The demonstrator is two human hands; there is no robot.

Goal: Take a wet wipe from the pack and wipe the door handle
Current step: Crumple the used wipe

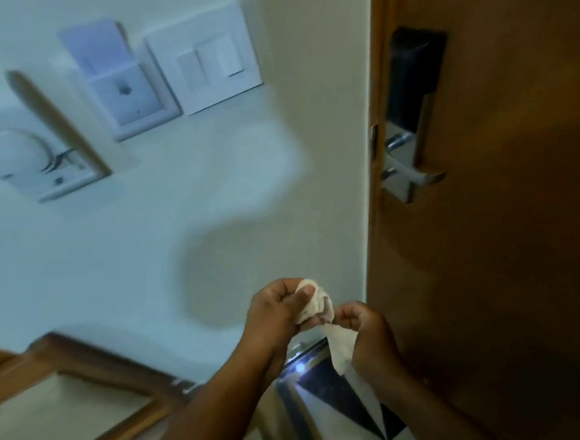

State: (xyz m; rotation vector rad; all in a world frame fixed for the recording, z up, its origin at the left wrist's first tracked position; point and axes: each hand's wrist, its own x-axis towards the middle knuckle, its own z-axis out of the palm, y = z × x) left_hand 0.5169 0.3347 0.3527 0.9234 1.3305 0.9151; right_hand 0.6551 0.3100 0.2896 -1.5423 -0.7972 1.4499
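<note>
gripping wet wipe (316, 302): left hand (274, 310), right hand (365, 331) | door handle (415, 173) blurred, untouched

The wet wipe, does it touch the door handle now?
Apart. In the head view the wet wipe is held between the left hand and right hand, far below the door handle, with bare wall and door between.

No legible text or labels anywhere

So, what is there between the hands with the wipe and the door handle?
Nothing: in the head view only bare wall and door edge separate the wipe from the handle.
</note>
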